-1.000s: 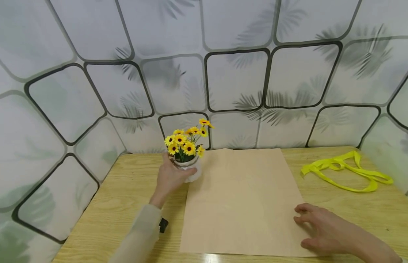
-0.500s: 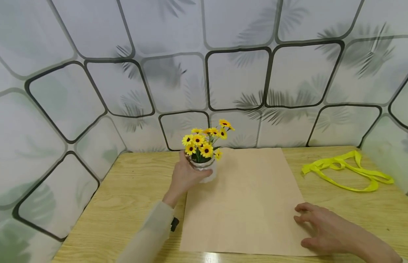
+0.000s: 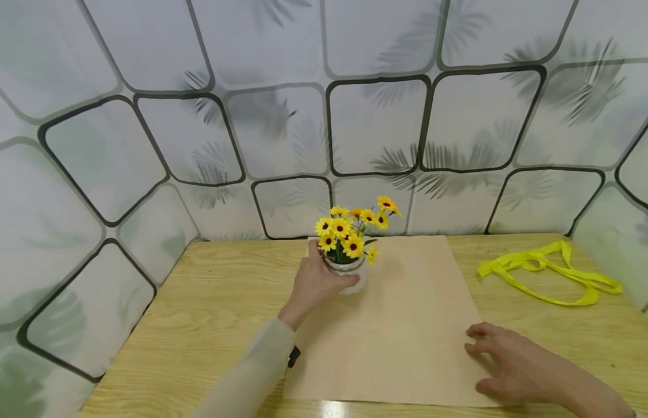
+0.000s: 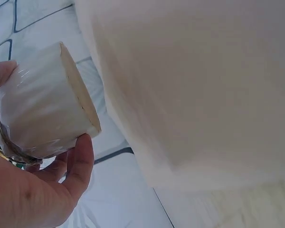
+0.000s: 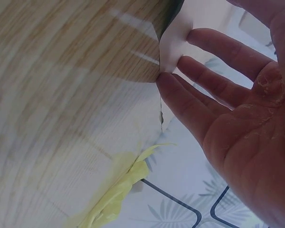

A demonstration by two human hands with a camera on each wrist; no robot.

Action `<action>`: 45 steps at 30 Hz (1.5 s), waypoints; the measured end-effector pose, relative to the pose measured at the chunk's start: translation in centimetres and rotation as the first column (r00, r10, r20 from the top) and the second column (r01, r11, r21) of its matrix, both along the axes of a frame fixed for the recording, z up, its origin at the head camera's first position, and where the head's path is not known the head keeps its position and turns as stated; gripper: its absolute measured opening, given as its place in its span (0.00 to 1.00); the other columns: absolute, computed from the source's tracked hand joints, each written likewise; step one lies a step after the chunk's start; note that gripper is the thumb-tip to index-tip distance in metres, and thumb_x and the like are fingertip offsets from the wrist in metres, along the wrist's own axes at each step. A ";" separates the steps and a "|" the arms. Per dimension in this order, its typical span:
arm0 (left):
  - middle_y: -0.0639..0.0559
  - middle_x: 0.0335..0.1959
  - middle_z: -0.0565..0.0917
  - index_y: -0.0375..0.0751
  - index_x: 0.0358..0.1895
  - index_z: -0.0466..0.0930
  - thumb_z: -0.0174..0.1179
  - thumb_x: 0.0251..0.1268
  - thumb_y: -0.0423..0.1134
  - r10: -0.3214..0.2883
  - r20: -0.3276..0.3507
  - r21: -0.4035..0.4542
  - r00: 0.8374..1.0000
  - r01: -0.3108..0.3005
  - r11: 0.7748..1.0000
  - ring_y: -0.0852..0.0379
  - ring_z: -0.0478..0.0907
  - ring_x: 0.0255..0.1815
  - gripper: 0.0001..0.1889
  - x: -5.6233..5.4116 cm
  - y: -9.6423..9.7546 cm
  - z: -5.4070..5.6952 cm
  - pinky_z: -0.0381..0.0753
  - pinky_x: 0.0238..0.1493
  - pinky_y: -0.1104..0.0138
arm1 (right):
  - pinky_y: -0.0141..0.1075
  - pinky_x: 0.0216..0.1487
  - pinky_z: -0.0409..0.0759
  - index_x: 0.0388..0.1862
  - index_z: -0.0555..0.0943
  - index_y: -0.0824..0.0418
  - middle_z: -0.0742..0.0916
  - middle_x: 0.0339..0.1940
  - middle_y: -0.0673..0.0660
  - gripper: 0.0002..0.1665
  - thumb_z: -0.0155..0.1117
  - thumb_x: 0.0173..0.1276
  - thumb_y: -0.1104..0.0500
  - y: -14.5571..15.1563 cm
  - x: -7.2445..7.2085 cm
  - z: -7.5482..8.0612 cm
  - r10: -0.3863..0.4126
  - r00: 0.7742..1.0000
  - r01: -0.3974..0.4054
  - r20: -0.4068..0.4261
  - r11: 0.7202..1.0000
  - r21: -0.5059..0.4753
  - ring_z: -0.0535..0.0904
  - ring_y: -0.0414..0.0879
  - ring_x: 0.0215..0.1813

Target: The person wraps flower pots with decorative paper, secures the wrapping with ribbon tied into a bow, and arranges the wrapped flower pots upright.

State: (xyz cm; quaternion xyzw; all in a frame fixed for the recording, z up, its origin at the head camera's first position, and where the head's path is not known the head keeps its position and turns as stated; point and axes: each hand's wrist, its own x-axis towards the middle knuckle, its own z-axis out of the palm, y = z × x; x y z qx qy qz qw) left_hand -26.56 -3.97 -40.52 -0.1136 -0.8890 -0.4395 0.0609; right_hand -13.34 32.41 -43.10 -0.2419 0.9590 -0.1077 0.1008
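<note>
A small potted plant of yellow artificial-looking flowers (image 3: 353, 246) is in my left hand (image 3: 315, 284), which grips its white pot (image 4: 42, 99) between thumb and fingers. In the left wrist view the pot's pale underside is seen, raised over a sheet of brown paper (image 3: 402, 337). The sheet lies flat on the wooden table in the head view. At its right edge is my right hand (image 3: 522, 366), fingers loosely bent and spread. In the right wrist view those fingertips (image 5: 167, 80) touch the paper's edge.
A bright yellow ribbon (image 3: 585, 299) lies loosely looped at the right back of the wooden table (image 3: 209, 313). Behind and beside the table hangs a pale fabric wall (image 3: 376, 128) with dark outlines and leaf prints. A small black piece (image 3: 293, 356) shows under the left wrist.
My left hand has carried the potted flowers to the right, from the paper's left edge to over its back left part. The right hand has stayed in place.
</note>
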 end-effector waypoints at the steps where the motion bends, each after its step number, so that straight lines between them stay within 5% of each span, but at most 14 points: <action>1: 0.34 0.59 0.81 0.42 0.69 0.58 0.81 0.43 0.55 -0.007 0.001 -0.007 1.000 0.007 1.000 0.41 0.82 0.59 0.53 0.0 0.2 -0.1 0.83 0.58 0.49 | 0.54 0.52 0.84 0.54 0.88 0.58 0.81 0.63 0.61 0.33 0.80 0.54 0.41 0.0 0.0 0.0 0.002 1.000 -0.002 0.000 1.000 -0.001 0.81 0.62 0.57; 10: 0.35 0.52 0.84 0.44 0.67 0.58 0.80 0.43 0.58 -0.040 0.014 -0.032 0.999 0.041 0.999 0.44 0.85 0.51 0.52 0.4 2.2 -0.6 0.86 0.48 0.54 | 0.52 0.50 0.85 0.54 0.88 0.58 0.82 0.62 0.62 0.33 0.80 0.54 0.41 0.2 0.0 -0.2 0.016 1.000 -0.016 -0.009 1.000 -0.004 0.82 0.63 0.56; 20: 0.38 0.56 0.85 0.44 0.67 0.60 0.81 0.42 0.54 -0.095 0.040 -0.014 0.995 0.096 0.995 0.46 0.85 0.55 0.50 0.4 4.9 -0.2 0.87 0.52 0.56 | 0.52 0.51 0.85 0.55 0.87 0.59 0.81 0.63 0.63 0.33 0.80 0.55 0.41 0.2 -0.2 -0.1 0.003 1.000 -0.002 0.031 1.000 -0.016 0.82 0.63 0.57; 28: 0.40 0.59 0.83 0.44 0.66 0.61 0.82 0.43 0.53 -0.136 0.073 0.019 0.988 0.135 0.991 0.48 0.84 0.58 0.49 0.3 6.4 -0.7 0.85 0.55 0.58 | 0.63 0.53 0.81 0.56 0.87 0.59 0.80 0.65 0.63 0.34 0.79 0.56 0.40 0.0 -0.3 0.0 -0.030 0.995 0.032 0.100 0.999 -0.017 0.80 0.64 0.60; 45: 0.44 0.56 0.83 0.45 0.65 0.62 0.81 0.44 0.52 -0.153 0.083 -0.010 0.985 0.155 0.988 0.49 0.84 0.56 0.46 -0.2 8.2 -1.8 0.85 0.54 0.60 | 0.57 0.52 0.84 0.54 0.88 0.58 0.81 0.64 0.62 0.33 0.79 0.55 0.39 -0.1 -0.5 -0.1 -0.018 0.996 0.018 0.090 1.000 0.000 0.81 0.62 0.58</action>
